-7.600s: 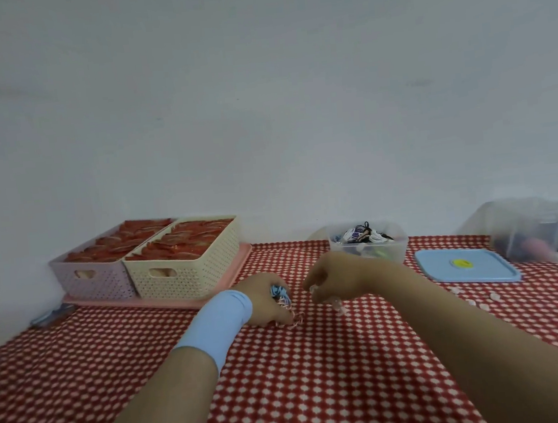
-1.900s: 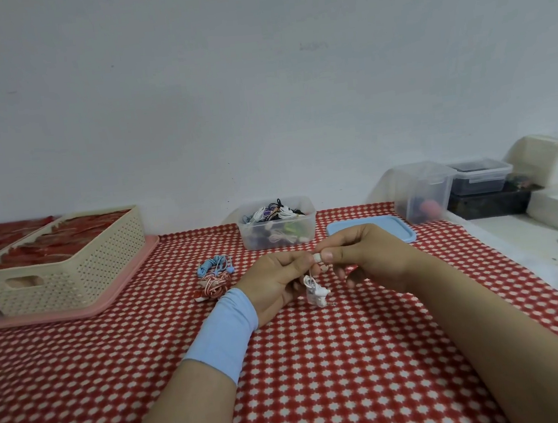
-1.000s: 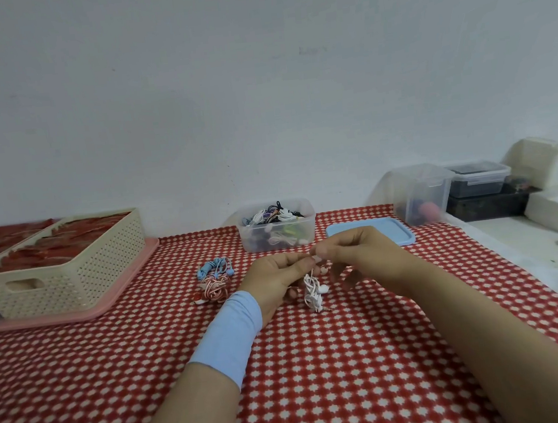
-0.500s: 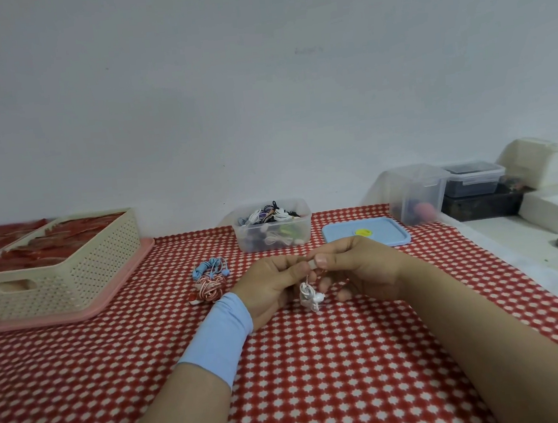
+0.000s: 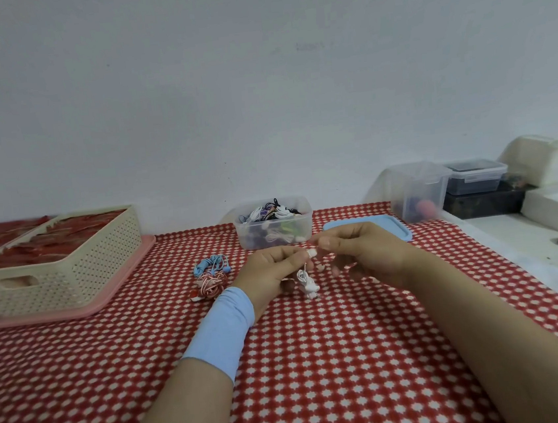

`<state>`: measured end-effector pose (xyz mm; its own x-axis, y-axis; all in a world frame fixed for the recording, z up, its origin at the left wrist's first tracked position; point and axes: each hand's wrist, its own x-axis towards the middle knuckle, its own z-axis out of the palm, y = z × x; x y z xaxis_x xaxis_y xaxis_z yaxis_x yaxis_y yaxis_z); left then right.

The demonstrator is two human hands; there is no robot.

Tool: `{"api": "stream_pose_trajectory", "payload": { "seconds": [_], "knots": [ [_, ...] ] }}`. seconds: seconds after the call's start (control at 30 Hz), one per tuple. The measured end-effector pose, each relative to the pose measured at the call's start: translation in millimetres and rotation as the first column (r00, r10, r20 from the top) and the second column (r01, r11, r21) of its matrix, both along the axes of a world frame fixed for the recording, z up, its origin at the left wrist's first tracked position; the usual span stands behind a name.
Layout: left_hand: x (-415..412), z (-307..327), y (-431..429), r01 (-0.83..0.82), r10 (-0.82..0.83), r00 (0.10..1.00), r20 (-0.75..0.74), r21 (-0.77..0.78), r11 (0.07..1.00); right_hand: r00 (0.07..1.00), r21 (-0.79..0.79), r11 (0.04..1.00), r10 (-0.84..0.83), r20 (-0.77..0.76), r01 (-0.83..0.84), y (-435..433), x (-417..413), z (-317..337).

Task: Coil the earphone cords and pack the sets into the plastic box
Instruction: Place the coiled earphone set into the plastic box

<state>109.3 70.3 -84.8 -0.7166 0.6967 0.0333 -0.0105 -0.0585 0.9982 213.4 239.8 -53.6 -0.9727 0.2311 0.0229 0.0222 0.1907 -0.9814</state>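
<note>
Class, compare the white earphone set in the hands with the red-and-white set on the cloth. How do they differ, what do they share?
The white earphone set is plain white; the red-and-white set is striped. The white earphone set hangs, pinched by left hand and right hand; the red-and-white set lies untouched on the checked cloth. Both are small bundles outside the plastic box.

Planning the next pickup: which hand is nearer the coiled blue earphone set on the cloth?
Left. The left hand sits just right of the blue earphone set; the right hand lies farther right. Both pinch the white earphones.
</note>
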Motion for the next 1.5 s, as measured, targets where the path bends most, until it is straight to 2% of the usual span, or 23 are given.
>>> {"api": "stream_pose_trajectory", "payload": {
  "seconds": [0.1, 0.2, 0.3, 0.43, 0.57, 0.73, 0.77, 0.97, 1.13, 1.33, 1.5],
  "knots": [
    [-3, 1, -2, -0.158, 0.132, 0.975, -0.180, -0.136, 0.978, 0.977, 0.211, 0.954, -0.208, -0.052, 0.215, 17, 3, 2],
    [-8, 2, -3, -0.302, 0.205, 0.903, -0.377, -0.220, 0.928, 0.938, 0.427, 0.839, -0.336, -0.080, 0.337, 36, 5, -3],
    [-10, 1, -2, -0.378, 0.165, 0.834, -0.527, -0.326, 0.867, 0.934, 0.628, 0.719, -0.357, -0.033, 0.297, 47, 3, -9],
    [-16, -2, -4, -0.455, 0.112, 0.770, -0.628, -0.418, 0.786, 0.930, 0.727, 0.640, -0.369, 0.007, 0.248, 46, -2, -15],
    [-22, -2, -10, -0.446, 0.091, 0.766, -0.637, -0.423, 0.789, 0.932, 0.844, 0.524, -0.350, 0.092, 0.113, 37, -14, -19],
    [-23, 3, -16, -0.435, 0.044, 0.718, -0.694, -0.399, 0.807, 0.931, 0.880, 0.460, -0.359, 0.062, 0.118, 31, -23, -15],
    [-22, 3, -16, -0.430, 0.036, 0.715, -0.698, -0.399, 0.810, 0.939, 0.868, 0.477, -0.342, 0.038, 0.138, 30, -23, -16],
    [-16, 4, -15, -0.344, -0.115, 0.707, -0.698, -0.481, 0.806, 0.971, 0.648, 0.727, -0.218, -0.094, 0.226, 15, -22, -20],
    [-16, 2, -5, -0.426, -0.092, 0.649, -0.755, -0.461, 0.778, 0.976, 0.453, 0.865, -0.199, -0.084, 0.215, 4, -20, -17],
    [-24, 13, -1, -0.468, -0.165, 0.623, -0.764, -0.533, 0.705, 0.977, 0.270, 0.939, -0.203, -0.066, 0.213, -2, -19, -17],
    [-28, 20, 7, -0.476, -0.307, 0.583, -0.752, -0.623, 0.620, 0.983, 0.278, 0.943, -0.177, -0.046, 0.183, -4, -19, -18]
  ]
}}
